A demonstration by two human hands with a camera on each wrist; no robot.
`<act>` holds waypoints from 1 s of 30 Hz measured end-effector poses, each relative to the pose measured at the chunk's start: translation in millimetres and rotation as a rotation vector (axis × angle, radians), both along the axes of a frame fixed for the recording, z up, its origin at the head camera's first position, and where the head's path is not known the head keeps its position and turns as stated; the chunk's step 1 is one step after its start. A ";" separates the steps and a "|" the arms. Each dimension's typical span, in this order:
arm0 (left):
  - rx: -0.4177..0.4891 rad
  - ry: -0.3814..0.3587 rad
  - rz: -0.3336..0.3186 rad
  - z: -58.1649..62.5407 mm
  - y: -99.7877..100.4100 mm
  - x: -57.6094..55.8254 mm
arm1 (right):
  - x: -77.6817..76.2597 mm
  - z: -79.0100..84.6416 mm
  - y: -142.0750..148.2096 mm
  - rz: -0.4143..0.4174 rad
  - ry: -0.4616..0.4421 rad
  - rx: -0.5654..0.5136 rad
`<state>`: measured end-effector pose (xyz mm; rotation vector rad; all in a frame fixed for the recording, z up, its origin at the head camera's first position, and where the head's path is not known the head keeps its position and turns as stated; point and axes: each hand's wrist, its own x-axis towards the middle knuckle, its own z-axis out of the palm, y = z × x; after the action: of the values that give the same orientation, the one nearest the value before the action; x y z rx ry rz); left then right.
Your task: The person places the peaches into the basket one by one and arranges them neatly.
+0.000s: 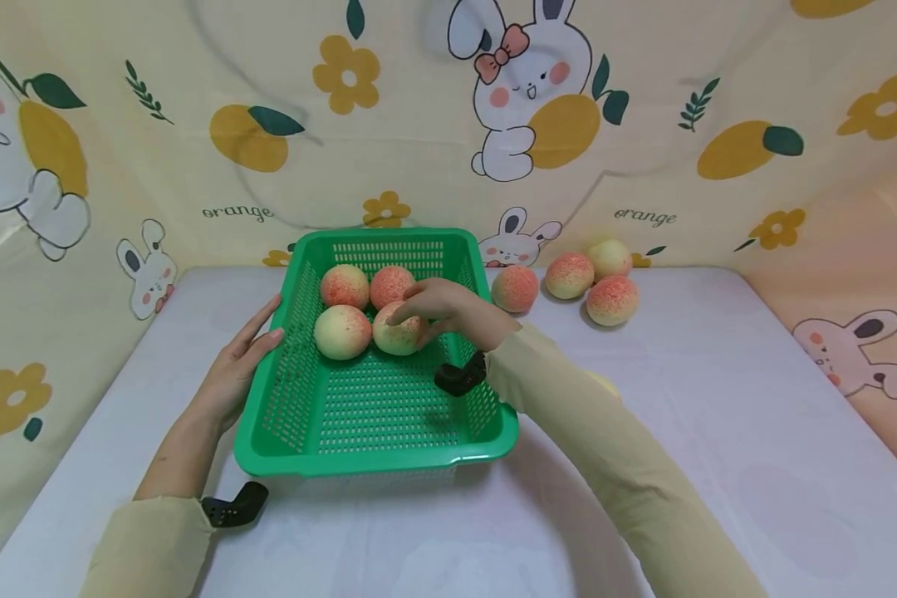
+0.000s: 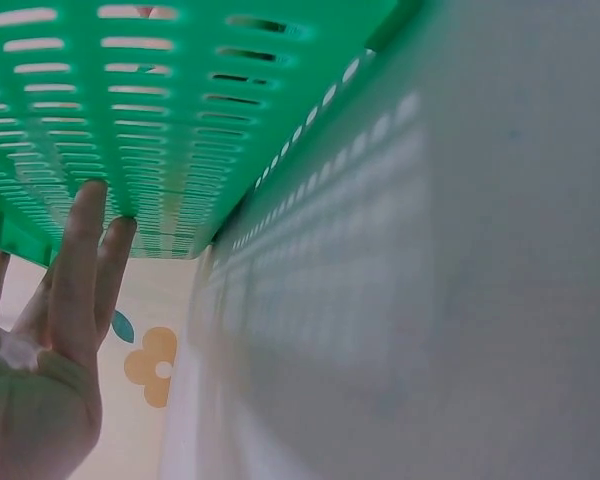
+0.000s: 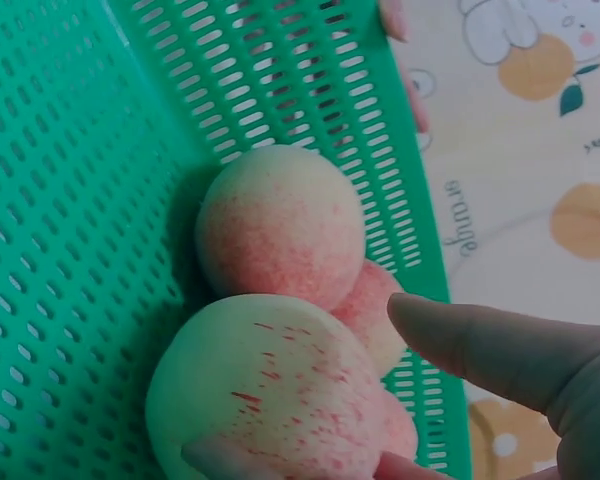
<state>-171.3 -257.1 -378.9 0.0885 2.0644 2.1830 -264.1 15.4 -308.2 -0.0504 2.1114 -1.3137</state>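
Observation:
A green plastic basket [image 1: 384, 459] with slotted walls stands on the table, several red-and-yellow peaches grouped toward its far end. My right hand [image 1: 448, 309] reaches in over the right rim, fingers curved around the near-right peach [image 1: 394, 330]. From the right wrist view, that pale, red-streaked peach [image 3: 250, 370] fills the foreground; one finger [image 3: 480, 335] extends beside it and a fingertip lies over its lower side. My left hand [image 1: 232, 372] touches the basket's left side from outside. Its straight fingers [image 2: 75, 270] lie against the slotted wall in the left wrist view.
Right of the basket, at the back of the table, lie several more peaches [image 1: 611, 301]. A yellow thing [image 1: 605, 384] is mostly hidden behind my right sleeve. A curtain [image 1: 419, 183] printed with rabbits and oranges hangs behind the white tabletop [image 1: 718, 432].

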 end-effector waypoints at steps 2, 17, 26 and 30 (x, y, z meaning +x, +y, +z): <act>0.000 -0.003 0.001 -0.3 0.4 -0.2 | 1.2 1.4 4.2 -0.002 -0.002 -0.037; -0.001 0.000 0.004 -0.9 0.2 -0.4 | 12.6 19.3 37.6 0.129 0.030 -0.273; 0.009 -0.006 0.007 -0.1 0.7 0.1 | 14.8 18.2 58.3 0.203 0.100 -0.283; 0.005 -0.012 0.011 -0.2 1.6 0.1 | 17.8 17.3 66.9 0.224 0.173 -0.262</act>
<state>-171.2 -255.5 -379.1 0.0651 2.0586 2.1895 -246.2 82.3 -290.9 -0.5127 1.9902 -1.4816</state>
